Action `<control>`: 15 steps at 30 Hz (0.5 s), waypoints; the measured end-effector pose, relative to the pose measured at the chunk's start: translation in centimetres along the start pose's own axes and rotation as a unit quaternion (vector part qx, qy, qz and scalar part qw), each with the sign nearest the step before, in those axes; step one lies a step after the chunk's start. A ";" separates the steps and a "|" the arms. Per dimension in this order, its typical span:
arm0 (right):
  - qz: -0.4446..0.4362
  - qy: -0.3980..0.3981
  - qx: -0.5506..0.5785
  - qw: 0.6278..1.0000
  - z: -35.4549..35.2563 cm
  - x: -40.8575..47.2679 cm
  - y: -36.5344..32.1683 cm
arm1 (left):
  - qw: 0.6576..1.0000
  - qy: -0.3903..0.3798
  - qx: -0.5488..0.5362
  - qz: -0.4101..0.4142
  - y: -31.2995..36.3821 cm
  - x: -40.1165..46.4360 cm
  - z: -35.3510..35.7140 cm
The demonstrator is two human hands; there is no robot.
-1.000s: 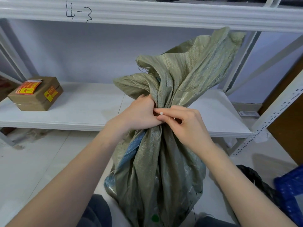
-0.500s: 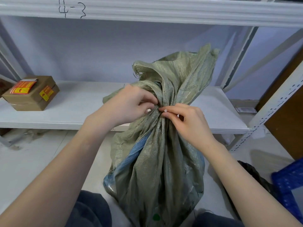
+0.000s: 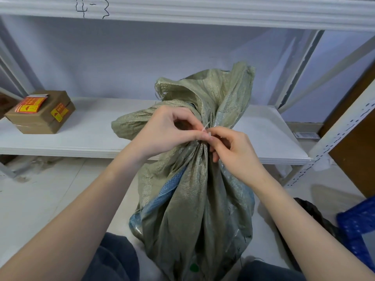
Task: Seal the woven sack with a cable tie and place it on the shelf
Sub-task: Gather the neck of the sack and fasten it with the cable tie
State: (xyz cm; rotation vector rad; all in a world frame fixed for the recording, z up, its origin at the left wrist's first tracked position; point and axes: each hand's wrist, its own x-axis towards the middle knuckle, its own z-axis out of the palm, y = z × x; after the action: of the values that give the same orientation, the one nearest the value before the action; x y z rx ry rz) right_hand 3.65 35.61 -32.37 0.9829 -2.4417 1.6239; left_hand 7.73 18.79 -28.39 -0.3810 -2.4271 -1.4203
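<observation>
Woven sack [image 3: 194, 199] is stood on the floor before the shelf [image 3: 91, 126], its neck gathered. A white cable tie [image 3: 206, 129] is pinched there by left hand [image 3: 168, 130] and right hand [image 3: 231, 151]; tightening appears unfinished, and shelving remains.

Left hand [image 3: 168, 130], right hand [image 3: 233, 153]: bare, no gloves, rings or watch. Forearms bare to frame edge, no sleeves visible. Dark blue-grey fabric trousers [image 3: 113, 258] on both knees, lower frame.

Olive-green woven sack [image 3: 194, 199] with blue lining, white shelf [image 3: 91, 136], brown box [image 3: 40, 114].
</observation>
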 end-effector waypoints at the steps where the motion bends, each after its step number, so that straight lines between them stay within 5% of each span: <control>1: 0.001 -0.003 0.003 1.000 0.0 0.0 0.0 | 1.000 0.001 0.003 0.001 -0.2 0.0 0.1; 15: 0.020 -0.003 0.118 0.993 0.2 -0.2 0.3 | 0.999 0.009 -0.048 -0.018 -0.4 -0.2 0.6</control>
State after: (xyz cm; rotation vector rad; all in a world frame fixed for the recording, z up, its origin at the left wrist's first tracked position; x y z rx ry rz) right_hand 3.70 35.66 -32.78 0.9704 -2.3270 1.9610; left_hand 7.70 19.10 -29.09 -0.3453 -2.3693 -1.5534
